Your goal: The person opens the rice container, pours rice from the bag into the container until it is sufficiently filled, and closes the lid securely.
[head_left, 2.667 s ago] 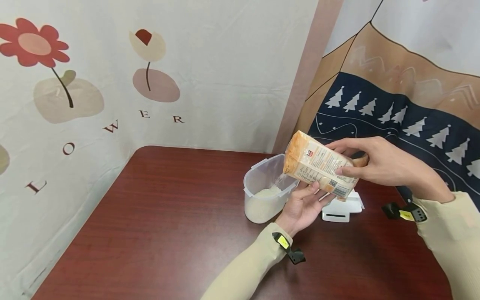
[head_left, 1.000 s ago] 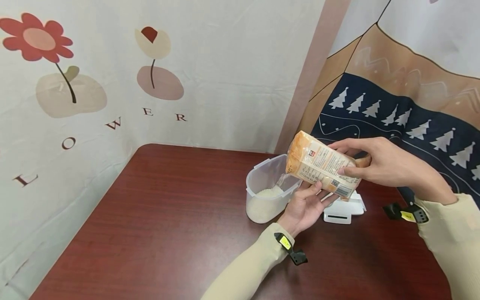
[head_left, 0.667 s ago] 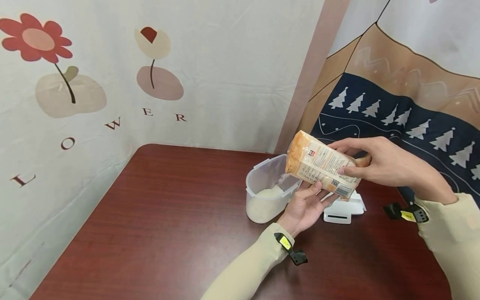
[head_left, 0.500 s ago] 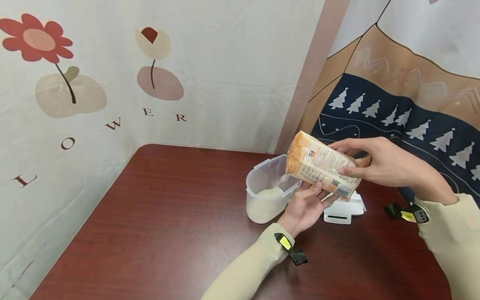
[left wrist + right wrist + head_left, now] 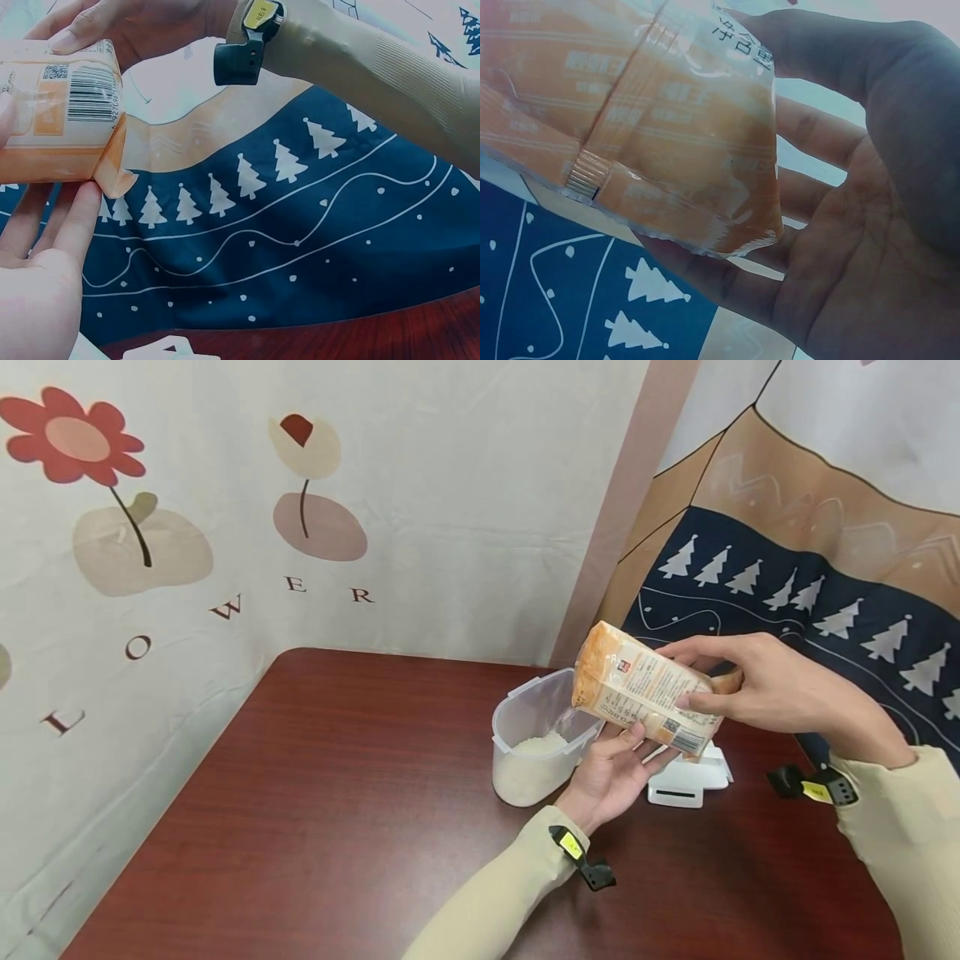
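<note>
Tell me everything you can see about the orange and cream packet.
The packet is boxy, shiny and plastic-looking, with printed text, a barcode and a QR code. It's held aslant, one end close to the tub. The right hand grips its other end; the left hand holds it from below.

Indoor corner, room type unclear: reddish-brown table [image 5: 337, 810], flower-printed sheet [image 5: 450, 518] and tree-printed sheet [image 5: 810, 527] hanging behind.

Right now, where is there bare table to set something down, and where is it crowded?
Bare: the table between its left edge and the tub; also between left sleeve and right sleeve, nearer than the white piece. Crowded: around the tub and white piece, with the packet, left hand and right hand nearby.
</note>
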`<action>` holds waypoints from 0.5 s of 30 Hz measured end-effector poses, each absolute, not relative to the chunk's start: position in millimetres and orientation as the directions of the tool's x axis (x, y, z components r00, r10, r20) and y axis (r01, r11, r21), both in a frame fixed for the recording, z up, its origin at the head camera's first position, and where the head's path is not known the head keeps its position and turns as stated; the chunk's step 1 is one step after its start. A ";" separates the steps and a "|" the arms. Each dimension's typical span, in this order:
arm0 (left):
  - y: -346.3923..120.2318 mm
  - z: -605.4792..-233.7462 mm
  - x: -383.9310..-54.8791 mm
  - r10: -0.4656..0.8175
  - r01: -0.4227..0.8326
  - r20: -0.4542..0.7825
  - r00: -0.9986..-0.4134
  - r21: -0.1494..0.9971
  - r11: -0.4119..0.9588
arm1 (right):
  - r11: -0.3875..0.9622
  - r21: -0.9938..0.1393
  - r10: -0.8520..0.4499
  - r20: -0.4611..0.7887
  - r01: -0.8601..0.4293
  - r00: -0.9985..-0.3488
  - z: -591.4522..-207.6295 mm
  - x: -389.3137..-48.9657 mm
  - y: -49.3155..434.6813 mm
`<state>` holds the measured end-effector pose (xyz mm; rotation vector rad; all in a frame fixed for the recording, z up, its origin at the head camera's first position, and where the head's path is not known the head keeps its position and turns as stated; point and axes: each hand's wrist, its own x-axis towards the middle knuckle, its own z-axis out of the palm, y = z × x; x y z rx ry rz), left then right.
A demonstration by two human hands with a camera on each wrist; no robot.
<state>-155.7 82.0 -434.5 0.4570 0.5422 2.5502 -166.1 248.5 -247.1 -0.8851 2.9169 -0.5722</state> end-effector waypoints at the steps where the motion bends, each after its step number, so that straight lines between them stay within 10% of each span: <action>1: 81.8 -434.3 -155.5 0.525 -0.391 0.215 -0.824 0.455 -0.800 | 0.770 -0.361 -0.542 0.063 -0.525 -0.838 -246.9 -166.1 248.2; 15: 81.7 -432.5 -154.2 0.525 -0.395 0.202 -0.827 0.455 -0.798 | 0.765 -0.360 -0.551 0.061 -0.534 -0.832 -245.2 -165.6 247.7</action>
